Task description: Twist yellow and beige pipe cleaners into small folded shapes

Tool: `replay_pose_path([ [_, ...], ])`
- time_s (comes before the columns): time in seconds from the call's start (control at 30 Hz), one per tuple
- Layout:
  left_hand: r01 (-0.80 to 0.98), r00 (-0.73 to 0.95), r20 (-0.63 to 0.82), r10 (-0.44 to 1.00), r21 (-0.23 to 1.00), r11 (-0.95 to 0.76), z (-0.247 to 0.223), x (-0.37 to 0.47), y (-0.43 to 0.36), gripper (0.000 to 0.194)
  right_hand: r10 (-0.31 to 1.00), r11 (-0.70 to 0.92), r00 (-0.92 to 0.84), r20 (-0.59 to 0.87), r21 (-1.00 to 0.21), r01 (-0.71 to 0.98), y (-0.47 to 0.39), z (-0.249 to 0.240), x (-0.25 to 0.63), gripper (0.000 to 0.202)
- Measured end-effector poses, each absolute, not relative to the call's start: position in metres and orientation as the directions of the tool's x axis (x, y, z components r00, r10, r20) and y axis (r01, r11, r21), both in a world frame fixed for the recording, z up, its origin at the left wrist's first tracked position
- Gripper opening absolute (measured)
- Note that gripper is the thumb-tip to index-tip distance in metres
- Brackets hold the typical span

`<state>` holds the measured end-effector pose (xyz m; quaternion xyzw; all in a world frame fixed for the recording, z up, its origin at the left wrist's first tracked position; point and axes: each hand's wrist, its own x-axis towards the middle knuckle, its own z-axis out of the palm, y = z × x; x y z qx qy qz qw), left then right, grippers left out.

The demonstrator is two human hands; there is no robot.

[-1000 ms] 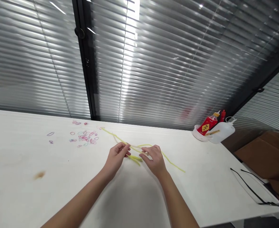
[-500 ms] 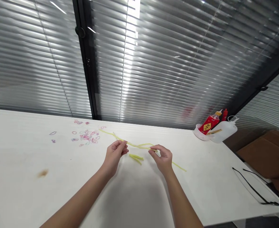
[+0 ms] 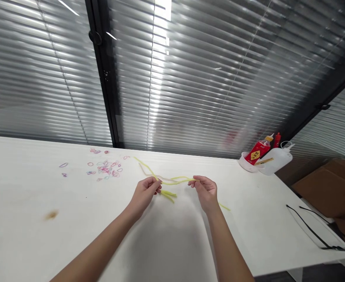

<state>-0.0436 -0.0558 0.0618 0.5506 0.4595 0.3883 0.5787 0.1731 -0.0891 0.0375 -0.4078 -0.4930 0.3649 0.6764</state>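
Between my two hands stretches a thin yellow pipe cleaner (image 3: 174, 183), raised a little over the white table. My left hand (image 3: 144, 194) pinches it between thumb and fingers, and one end sticks up beyond that hand to the far left. My right hand (image 3: 205, 192) has its thumb and fingertips closed on the right part of the strand. A short folded bundle of yellow pipe cleaners (image 3: 169, 195) lies on the table just right of my left fingers. Another yellow strand (image 3: 224, 206) shows on the table past my right wrist.
Many small coloured rubber bands (image 3: 106, 169) are scattered on the white table (image 3: 102, 231) at the left. A red-labelled bottle (image 3: 256, 152) and a white squeeze bottle (image 3: 275, 161) stand at the back right. Black-framed glasses (image 3: 316, 233) lie near the right edge, beside a cardboard box (image 3: 322, 190).
Both hands have moved slightly right, with the right hand higher. The raised left end of the pipe cleaner now tilts up more steeply, its shadow apart from it on the table.
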Motion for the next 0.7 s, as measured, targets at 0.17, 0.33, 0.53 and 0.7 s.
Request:
replay_pose_path([
  [0.17,0.190,0.401,-0.025,0.916,0.980,-0.056,0.057,-0.043,-0.058,0.031,0.861,0.397,0.363,0.356,-0.917,-0.044,-0.088,0.042,0.172,0.022],
  [0.33,0.331,0.499,-0.041,0.865,0.932,-0.147,0.058,-0.041,-0.065,0.030,0.737,0.392,0.517,0.435,-0.899,0.197,-0.087,0.043,0.171,0.021],
  [0.53,0.433,0.575,-0.007,0.818,0.851,-0.296,0.063,-0.039,-0.069,0.022,0.727,0.343,0.485,0.486,-0.869,0.357,-0.088,0.041,0.174,0.020],
  [0.7,0.423,0.671,0.005,0.741,0.818,-0.389,0.065,-0.040,-0.069,0.018,0.745,0.335,0.452,0.491,-0.861,0.383,-0.086,0.041,0.178,0.017],
])
